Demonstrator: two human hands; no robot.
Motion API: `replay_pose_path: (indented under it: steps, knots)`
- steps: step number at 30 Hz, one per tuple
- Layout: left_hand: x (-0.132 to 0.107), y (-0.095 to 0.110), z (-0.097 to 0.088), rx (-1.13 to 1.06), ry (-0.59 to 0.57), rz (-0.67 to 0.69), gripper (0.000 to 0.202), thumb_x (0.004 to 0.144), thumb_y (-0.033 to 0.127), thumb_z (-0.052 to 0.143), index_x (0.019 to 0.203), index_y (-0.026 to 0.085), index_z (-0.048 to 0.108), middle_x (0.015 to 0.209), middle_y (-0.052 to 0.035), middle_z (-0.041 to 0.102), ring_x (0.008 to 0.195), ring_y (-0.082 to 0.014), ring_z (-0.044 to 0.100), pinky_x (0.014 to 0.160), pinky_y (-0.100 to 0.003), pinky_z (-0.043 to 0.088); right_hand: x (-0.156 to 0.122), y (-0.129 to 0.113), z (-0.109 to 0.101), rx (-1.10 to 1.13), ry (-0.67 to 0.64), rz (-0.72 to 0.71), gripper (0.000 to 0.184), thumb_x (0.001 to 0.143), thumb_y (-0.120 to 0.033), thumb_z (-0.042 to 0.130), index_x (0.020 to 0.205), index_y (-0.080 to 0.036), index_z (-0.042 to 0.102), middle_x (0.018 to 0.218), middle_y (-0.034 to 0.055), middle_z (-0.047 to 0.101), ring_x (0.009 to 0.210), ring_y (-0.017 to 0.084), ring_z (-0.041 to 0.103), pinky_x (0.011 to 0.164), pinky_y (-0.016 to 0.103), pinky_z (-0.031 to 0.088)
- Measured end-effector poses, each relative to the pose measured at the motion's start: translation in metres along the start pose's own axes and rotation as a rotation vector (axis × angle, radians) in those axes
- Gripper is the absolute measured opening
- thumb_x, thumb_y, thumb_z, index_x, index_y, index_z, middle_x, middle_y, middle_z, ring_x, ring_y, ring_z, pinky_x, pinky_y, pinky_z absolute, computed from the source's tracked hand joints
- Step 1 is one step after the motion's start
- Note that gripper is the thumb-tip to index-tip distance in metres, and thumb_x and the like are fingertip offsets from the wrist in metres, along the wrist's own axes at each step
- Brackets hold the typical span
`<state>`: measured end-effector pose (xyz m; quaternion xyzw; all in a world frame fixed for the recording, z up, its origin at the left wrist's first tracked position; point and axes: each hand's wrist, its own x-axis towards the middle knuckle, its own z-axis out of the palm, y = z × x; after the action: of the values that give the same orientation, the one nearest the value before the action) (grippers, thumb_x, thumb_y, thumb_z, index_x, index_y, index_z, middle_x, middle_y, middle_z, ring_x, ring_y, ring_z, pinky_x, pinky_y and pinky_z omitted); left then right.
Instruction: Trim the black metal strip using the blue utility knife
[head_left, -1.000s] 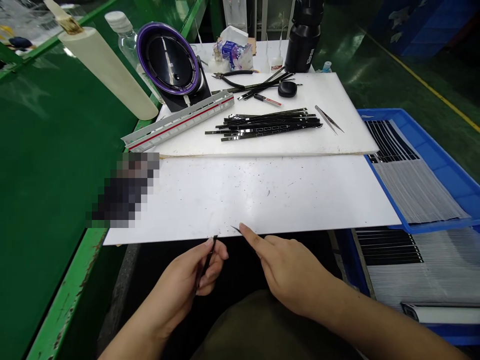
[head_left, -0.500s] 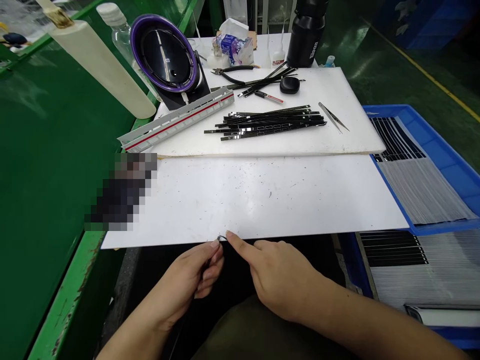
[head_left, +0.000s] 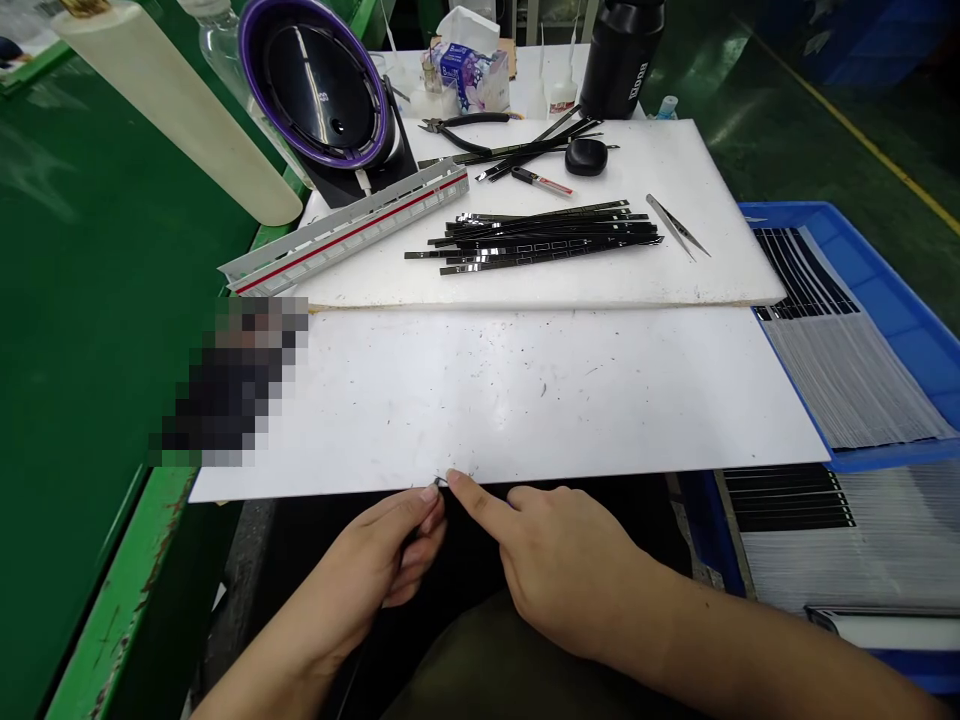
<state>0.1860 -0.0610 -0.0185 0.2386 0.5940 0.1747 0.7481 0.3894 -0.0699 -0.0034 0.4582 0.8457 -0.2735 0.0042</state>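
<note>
My left hand (head_left: 382, 565) is closed in a pinch on a thin black strip (head_left: 417, 531) that runs down from its fingertips, just below the near edge of the white board (head_left: 510, 400). My right hand (head_left: 559, 570) is beside it, index finger stretched out, its tip meeting the strip's top end at the board's edge; its other fingers are curled. A pile of several similar black strips (head_left: 536, 240) lies on the rear white board (head_left: 675, 270).
Tweezers (head_left: 679, 228), pliers (head_left: 461, 125), a black bottle (head_left: 622, 60), a small black case (head_left: 586, 156), a purple-rimmed round device (head_left: 315, 80), a grey rail with a red stripe (head_left: 345, 230) and a cream cylinder (head_left: 180, 110) are behind. Blue trays (head_left: 892, 300) with striped sheets sit right. Green table left.
My right index finger moved left along the board's edge and now meets the strip's tip held by my left hand. The view has tilted slightly.
</note>
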Motion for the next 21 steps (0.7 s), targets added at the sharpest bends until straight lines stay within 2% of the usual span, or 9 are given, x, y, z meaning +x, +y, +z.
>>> replay_pose_path:
  steps: [7,15,21]
  knots:
    - [0.000,0.002,0.001,-0.001,0.011,-0.003,0.044,0.081,0.058,0.059,0.069,0.018,0.044,0.056,0.0057,0.033,0.046,-0.0053,0.018,0.040,-0.018,0.012,0.000,-0.005,0.002,-0.105,0.013,0.008,0.076,0.084,-0.015,0.045,0.154,-0.028,0.020,0.069,0.0004,0.057,0.046,0.014,0.046,0.043,0.029,0.013]
    - [0.001,0.000,0.001,0.006,-0.008,0.020,0.041,0.084,0.056,0.056,0.070,0.018,0.044,0.057,0.0060,0.033,0.046,-0.0053,0.018,0.040,-0.018,0.013,0.001,-0.006,0.007,-0.145,0.036,0.024,0.078,0.082,-0.013,0.046,0.154,-0.027,0.018,0.071,0.0008,0.057,0.047,0.015,0.050,0.043,0.029,0.014]
    - [-0.002,0.001,0.007,0.005,-0.046,0.053,0.028,0.087,0.043,0.045,0.072,0.020,0.040,0.056,0.0075,0.030,0.045,-0.0060,0.015,0.040,-0.017,0.010,0.000,-0.008,0.017,-0.227,-0.028,0.028,0.080,0.083,-0.008,0.042,0.156,-0.027,0.015,0.076,0.0030,0.062,0.049,0.019,0.057,0.043,0.032,0.013]
